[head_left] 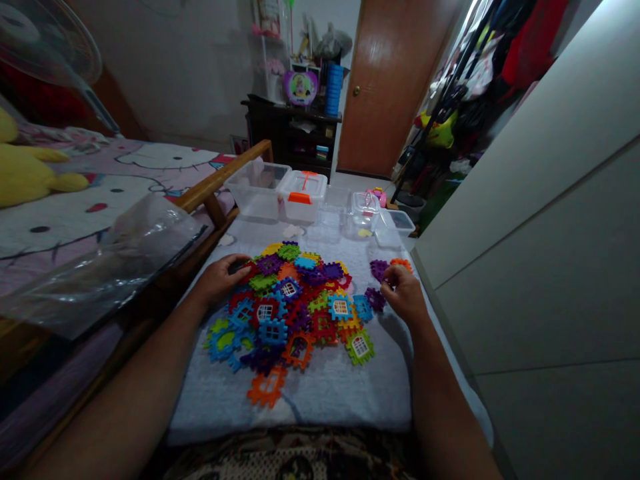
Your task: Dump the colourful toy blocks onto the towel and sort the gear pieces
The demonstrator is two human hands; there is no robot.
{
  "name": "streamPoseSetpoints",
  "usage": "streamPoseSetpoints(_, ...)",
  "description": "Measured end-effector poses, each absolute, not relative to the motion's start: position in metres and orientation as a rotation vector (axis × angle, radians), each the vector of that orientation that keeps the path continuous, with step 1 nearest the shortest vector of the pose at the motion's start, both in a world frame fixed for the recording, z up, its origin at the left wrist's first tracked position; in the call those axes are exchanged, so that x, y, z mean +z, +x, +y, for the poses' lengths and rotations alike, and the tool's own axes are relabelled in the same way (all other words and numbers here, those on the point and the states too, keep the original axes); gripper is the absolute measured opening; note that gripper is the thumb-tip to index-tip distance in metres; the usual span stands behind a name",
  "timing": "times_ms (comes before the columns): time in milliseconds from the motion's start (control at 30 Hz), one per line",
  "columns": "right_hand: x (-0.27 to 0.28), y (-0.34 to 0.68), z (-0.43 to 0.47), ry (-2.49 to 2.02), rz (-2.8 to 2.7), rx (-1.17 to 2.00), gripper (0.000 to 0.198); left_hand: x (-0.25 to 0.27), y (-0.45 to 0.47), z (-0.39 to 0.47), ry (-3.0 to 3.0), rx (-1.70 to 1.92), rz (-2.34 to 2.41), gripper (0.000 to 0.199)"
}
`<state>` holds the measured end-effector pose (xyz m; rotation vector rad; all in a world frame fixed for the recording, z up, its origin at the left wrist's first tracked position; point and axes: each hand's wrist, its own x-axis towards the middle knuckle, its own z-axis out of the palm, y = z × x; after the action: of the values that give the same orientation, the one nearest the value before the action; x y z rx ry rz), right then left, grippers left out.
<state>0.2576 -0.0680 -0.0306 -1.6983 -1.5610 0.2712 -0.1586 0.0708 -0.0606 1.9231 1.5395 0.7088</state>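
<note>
Hands (220,280) at pile of toy tiles (295,303), clear boxes (257,190) behind

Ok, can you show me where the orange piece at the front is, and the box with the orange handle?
orange piece (267,388), head view, on its frame.
box with the orange handle (301,195), head view, on its white lid.

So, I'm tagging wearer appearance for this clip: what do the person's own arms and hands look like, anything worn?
Both forearms are bare, no sleeves in view. The left hand and right hand wear no gloves; no watch or bracelet shows. Rings are too small to tell.
</note>
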Motion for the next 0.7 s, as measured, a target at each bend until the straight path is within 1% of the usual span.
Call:
streamPoseSetpoints(133, -0.031, 0.263, -0.073, -1.760, -1.888, 0.419, 0.012, -0.058, -0.158, 0.070, 1.912, 0.701, 1.550, 0.063)
streamPoseSetpoints(200, -0.032, 0.265, -0.076, -1.753, -1.958, 0.478, 0.012, -0.058, -0.157, 0.069, 1.896, 0.706, 1.559, 0.063)
streamPoseSetpoints(267, -0.032, 0.269, -0.078, -1.732, -1.978, 0.465, 0.013, -0.058, -0.157, 0.069, 1.884, 0.709, 1.555, 0.063)
streamPoseSetpoints(333, -0.034, 0.273, -0.079, -1.722, -1.988, 0.415, 0.020, -0.058, -0.157, 0.068, 1.881, 0.708, 1.548, 0.064)
streamPoseSetpoints(433, -0.040, 0.278, -0.079, -1.763, -2.024, 0.386, 0.041, -0.058, -0.157, 0.069, 1.891, 0.712, 1.537, 0.064)
streamPoseSetpoints(500, -0.044, 0.279, -0.078, -1.798, -2.046, 0.395, 0.050, -0.058, -0.157, 0.069, 1.894, 0.715, 1.531, 0.064)
streamPoseSetpoints(700, -0.048, 0.278, -0.078, -1.849, -2.054, 0.348, 0.053, -0.062, -0.159, 0.071, 1.910, 0.712, 1.525, 0.063)
